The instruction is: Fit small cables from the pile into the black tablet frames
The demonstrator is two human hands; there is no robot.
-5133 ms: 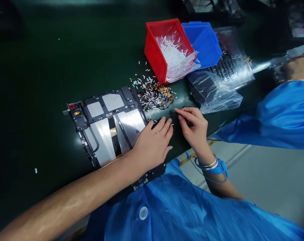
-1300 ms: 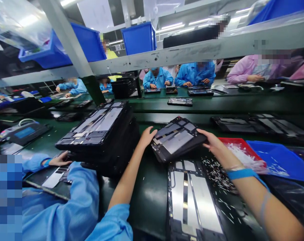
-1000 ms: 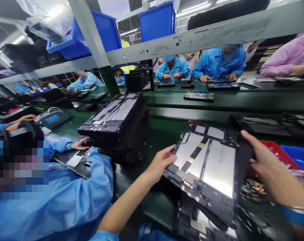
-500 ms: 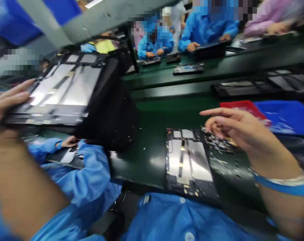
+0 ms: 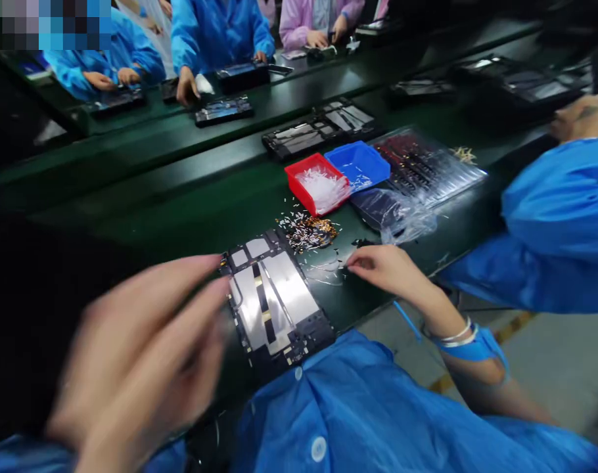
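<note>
One uncovered device (image 5: 279, 295) is lying on our bench (image 5: 181, 226), small parts (image 5: 309, 233) remaining loose beside it. We are holding our left hand (image 5: 151, 348) seemingly empty, fingers parted, and our right hand (image 5: 390, 268) pinched, contents unclear

Beyond a blue bin (image 5: 353, 159), co-workers (image 5: 220, 33) in blue and pink line the far bench (image 5: 309, 85).

A green bench (image 5: 205, 200) bears devices (image 5: 290, 292), parts (image 5: 309, 231), bins (image 5: 298, 188)

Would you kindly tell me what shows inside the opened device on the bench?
Inside the opened device, silvery panels lie either side of a dark strip with gold patches. Anything beneath the panels is covered and cannot be seen.
</note>
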